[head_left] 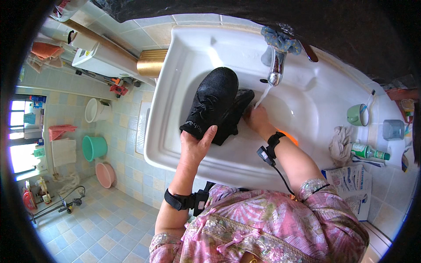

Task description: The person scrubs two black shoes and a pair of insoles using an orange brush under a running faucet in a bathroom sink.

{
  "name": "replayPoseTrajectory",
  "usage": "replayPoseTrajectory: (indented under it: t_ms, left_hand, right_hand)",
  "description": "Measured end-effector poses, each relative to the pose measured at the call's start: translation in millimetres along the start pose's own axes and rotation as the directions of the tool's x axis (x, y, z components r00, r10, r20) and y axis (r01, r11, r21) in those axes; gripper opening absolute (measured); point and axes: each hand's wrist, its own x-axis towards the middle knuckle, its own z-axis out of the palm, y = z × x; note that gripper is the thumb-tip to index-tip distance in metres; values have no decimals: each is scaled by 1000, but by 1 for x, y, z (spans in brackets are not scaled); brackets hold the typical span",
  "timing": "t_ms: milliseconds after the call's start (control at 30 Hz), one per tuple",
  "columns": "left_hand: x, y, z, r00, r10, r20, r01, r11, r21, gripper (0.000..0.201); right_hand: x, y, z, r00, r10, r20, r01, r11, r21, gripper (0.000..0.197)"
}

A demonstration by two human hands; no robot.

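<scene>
My left hand [197,144] grips a black lace-up shoe [211,98] by its heel end, thumb on the outside, toe pointing up and away from me. A second black shoe [237,116] lies partly behind it in the white sink [171,136]. Water runs from the chrome faucet [275,74] onto my right hand [255,116], which is low in the basin against that second shoe's right side. The right fingers look curled in, but what they hold, if anything, is hidden.
On the sink's right ledge are a green cup [357,115], a grey cloth [340,144] and a green bottle [369,152]. A blue patterned cloth [280,41] wraps the faucet top. Teal [94,148] and pink [105,175] basins stand left, beyond the sink.
</scene>
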Motion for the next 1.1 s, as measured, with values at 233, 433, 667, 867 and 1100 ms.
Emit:
replayPoseTrajectory:
  t_ms: [233, 433, 667, 867, 1100]
  left_hand:
    - [-2, -2, -4, 1000, -11, 3, 11, 1000, 0, 33]
    - [-1, 1, 4, 999, 32, 41, -33, 999, 22, 30]
    - [-6, -9, 45, 988, 47, 145, -82, 967, 240, 26]
    - [-8, -28, 76, 956, -209, 208, 176, 970, 167, 21]
    - [-10, -49, 103, 960, -193, 205, 112, 930, 351, 26]
  right_hand:
    - [-12, -13, -38, 991, -54, 120, 55, 998, -8, 43]
    - [-32, -18, -148, 871, 64, 486, -132, 985, 108, 62]
    - [-72, 37, -139, 934, 264, 241, -314, 927, 203, 44]
    - [-81, 32, -186, 932, 363, 15, -338, 850, 404, 38]
    - [-105, -8, -205, 980, 199, 7, -181, 879, 442, 35]
